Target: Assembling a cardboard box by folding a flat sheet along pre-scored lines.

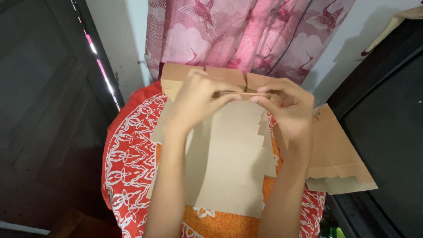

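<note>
A flat brown cardboard box blank [231, 158] lies on a small round table covered by a red and orange patterned cloth [128, 158]. My left hand [194, 99] and my right hand [288, 108] both pinch a folded flap [240, 94] at the blank's far edge, fingertips nearly meeting in the middle. Behind the flap stand folded brown cardboard boxes [202, 76] against the curtain. My forearms cross over the blank and hide part of it.
More flat brown cardboard pieces [339, 158] hang off the table's right side. A pink curtain with bird prints [246, 31] hangs behind. Dark furniture [44, 110] stands at left and a dark panel [387, 132] at right.
</note>
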